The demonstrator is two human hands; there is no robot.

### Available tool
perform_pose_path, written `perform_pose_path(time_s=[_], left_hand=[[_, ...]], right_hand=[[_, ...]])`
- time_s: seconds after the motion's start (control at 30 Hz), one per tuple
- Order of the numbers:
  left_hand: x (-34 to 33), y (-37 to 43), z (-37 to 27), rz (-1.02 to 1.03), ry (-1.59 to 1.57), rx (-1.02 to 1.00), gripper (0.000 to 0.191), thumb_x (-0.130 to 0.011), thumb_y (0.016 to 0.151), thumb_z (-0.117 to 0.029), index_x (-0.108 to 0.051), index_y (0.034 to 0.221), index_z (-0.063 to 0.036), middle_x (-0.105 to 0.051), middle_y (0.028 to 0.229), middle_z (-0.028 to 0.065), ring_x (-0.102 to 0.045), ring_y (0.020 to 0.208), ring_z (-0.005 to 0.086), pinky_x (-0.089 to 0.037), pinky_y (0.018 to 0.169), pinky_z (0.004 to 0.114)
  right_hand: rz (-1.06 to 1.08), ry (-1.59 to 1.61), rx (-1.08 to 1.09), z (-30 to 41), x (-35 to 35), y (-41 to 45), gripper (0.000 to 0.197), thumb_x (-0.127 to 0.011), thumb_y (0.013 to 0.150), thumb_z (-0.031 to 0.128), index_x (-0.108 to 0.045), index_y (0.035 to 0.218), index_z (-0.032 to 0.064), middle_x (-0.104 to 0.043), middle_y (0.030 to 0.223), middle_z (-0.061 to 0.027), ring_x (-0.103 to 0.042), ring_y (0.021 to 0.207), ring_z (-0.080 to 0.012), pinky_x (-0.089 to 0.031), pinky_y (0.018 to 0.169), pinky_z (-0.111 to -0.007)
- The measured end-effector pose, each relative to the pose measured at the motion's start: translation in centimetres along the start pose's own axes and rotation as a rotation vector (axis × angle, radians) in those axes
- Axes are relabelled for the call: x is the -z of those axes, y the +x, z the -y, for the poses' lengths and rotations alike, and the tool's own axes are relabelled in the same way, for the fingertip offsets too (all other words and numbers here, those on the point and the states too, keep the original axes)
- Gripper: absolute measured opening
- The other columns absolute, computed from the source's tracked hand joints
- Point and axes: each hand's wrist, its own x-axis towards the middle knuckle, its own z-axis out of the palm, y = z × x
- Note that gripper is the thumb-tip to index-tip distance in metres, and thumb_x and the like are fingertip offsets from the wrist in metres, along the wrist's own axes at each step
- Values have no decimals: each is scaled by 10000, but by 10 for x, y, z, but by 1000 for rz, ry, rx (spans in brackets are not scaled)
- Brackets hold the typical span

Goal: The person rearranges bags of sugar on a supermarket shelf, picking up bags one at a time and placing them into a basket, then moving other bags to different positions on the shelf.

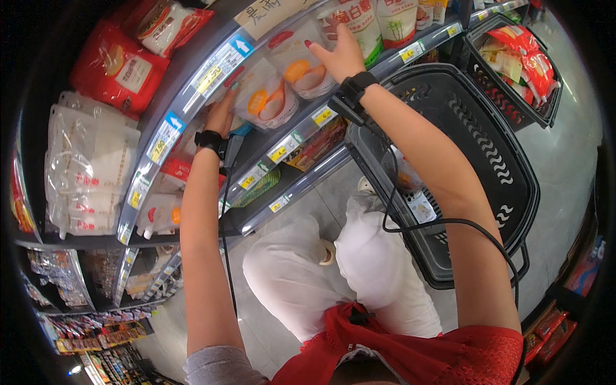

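Note:
Both my hands reach onto a store shelf lined with clear-and-white plastic pouches. My left hand [222,111] is at the left side of a pouch with an orange round mark [267,98]; its fingers are partly hidden behind that pouch. My right hand [339,53] has its thumb and fingers spread over the top of a similar pouch [301,60], beside a bag with red lettering and a green base [358,24]. Whether that hand grips anything does not show. Black straps with small devices are on both wrists.
A large black plastic basket [481,144] stands on the floor at my right, with a pouch and a patterned phone-like item [421,206] inside. Beyond it is another basket [505,79] of red packages. Shelf edges carry price tags. A black cable [452,220] crosses my right arm.

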Motion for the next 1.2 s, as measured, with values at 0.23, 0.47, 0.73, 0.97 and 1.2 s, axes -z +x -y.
perform_pose_path(time_s=[0.23,0.47,0.73,0.97,1.2], left_hand=[[9,-6,15,-172,187,49,561,-468,762,-465,-522,1007,36,-545,982,146,-496,911,186,-363,782,280],[15,-36,35,-290,-101,14,451,-559,743,-376,-548,956,21,-569,925,106,-523,854,148,-399,717,237],[24,-44,32,-246,-47,101,291,-568,752,-118,-500,999,21,-533,976,92,-505,878,151,-397,756,251],[11,-44,20,-183,-108,-93,297,-553,763,-92,-490,1033,12,-526,1006,84,-500,892,165,-383,785,262],[1,-37,27,-267,19,40,365,-573,765,-195,-471,1039,24,-513,990,71,-486,859,129,-388,728,222]], right_hand=[[184,-27,204,13,-2,-12,161,-597,651,187,-604,726,45,-533,751,-112,-483,769,-283,-398,680,-361],[130,187,326,22,20,-55,130,-574,641,48,-598,769,52,-513,787,-69,-480,767,-225,-398,684,-303],[-72,860,-164,32,83,-49,124,-567,732,30,-538,839,-26,-482,813,-21,-473,772,-80,-390,681,-194],[157,468,-25,71,193,-90,129,-559,703,49,-526,798,-32,-463,802,-59,-460,755,-135,-373,667,-214],[-26,243,-209,103,260,-140,104,-545,690,43,-523,765,-26,-465,825,-73,-458,762,-138,-364,668,-216]])
